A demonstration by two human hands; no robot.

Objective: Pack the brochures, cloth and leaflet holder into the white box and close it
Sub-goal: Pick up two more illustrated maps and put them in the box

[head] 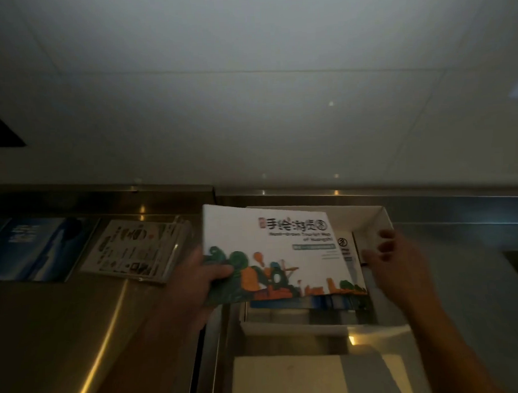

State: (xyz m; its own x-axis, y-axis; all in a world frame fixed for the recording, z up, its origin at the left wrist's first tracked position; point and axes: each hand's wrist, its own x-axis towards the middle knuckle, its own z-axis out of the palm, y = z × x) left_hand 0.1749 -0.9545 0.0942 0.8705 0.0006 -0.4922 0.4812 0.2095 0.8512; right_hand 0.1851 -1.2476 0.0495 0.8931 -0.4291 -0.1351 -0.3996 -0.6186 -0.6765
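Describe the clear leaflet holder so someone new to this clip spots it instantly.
On the steel counter, look left of the white box. The leaflet holder lies flat between the blue brochures and the left hand; only it has clear edges over a white illustrated sheet.

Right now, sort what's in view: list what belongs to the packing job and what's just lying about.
Job:
- white illustrated map brochure, held in left hand
- open white cardboard box, printed matter already inside
- clear acrylic leaflet holder
- blue brochures
- right hand, open beside box

Lying about:
- flat white panel near the front
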